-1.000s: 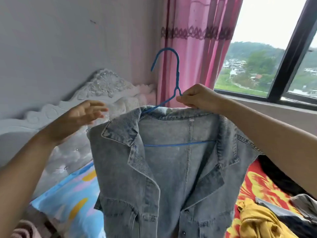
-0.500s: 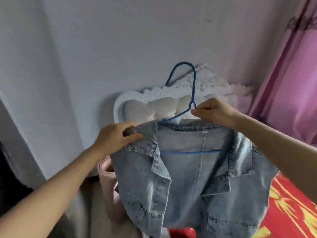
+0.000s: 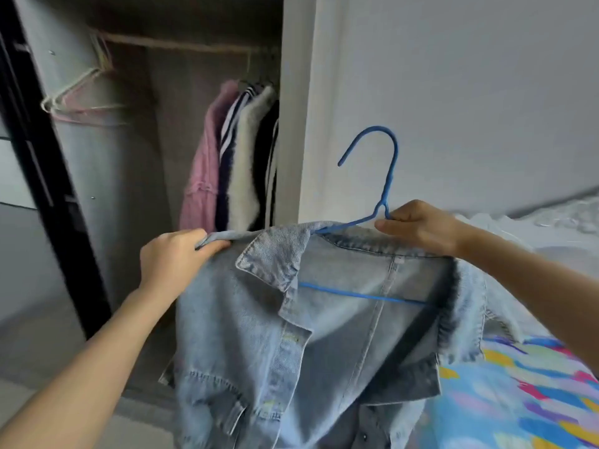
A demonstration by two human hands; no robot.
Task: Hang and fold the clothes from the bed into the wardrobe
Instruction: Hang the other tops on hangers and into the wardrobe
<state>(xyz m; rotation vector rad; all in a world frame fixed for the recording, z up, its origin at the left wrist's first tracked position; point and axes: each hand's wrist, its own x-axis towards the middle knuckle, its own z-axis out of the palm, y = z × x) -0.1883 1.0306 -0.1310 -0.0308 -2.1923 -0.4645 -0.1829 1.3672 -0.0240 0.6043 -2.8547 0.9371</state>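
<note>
A light blue denim jacket (image 3: pixel 324 351) hangs on a blue wire hanger (image 3: pixel 387 176) held up in front of me. My right hand (image 3: pixel 418 226) grips the hanger at the base of its hook, by the collar. My left hand (image 3: pixel 171 254) pinches the jacket's left shoulder edge. The open wardrobe (image 3: pixel 181 131) stands behind and to the left, with a rail (image 3: pixel 181 45) across its top.
Several garments (image 3: pixel 233 157), pink, striped, white and dark, hang at the rail's right end. Bare pale hangers (image 3: pixel 77 92) hang at its left end. A black door frame (image 3: pixel 48 176) runs down the left. The bed's colourful pillow (image 3: pixel 518 393) lies at lower right.
My view has swung left from the window and headboard to the wardrobe. My left hand moved onto the jacket's shoulder and took hold. My right hand kept its grip on the hanger.
</note>
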